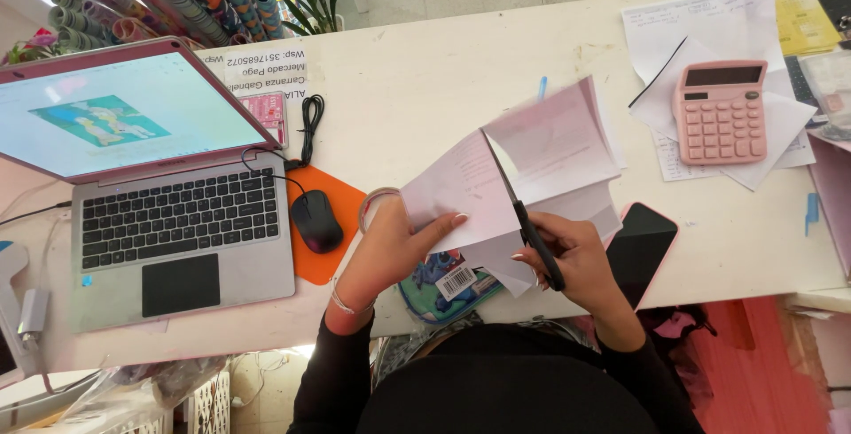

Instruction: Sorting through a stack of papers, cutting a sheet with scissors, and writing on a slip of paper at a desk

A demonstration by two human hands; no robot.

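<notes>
My right hand (581, 252) grips black scissors (529, 226), blades up into a white sheet (496, 181) that my left hand (394, 243) pinches at its near edge, above the counter (425, 79). A phone (640, 248) lies just right of the right hand, a mouse (316, 219) on an orange pad (341, 199) left of the left hand. Beyond them I see a laptop (168, 212) far left and a pink calculator (720, 112) far right.

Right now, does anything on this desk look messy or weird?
Nothing is spilled or broken. The loose white paper sheets under the pink calculator lie crooked and overlapping. The black phone pokes slightly over the white desk edge, beside the right hand cutting with black scissors.
</notes>
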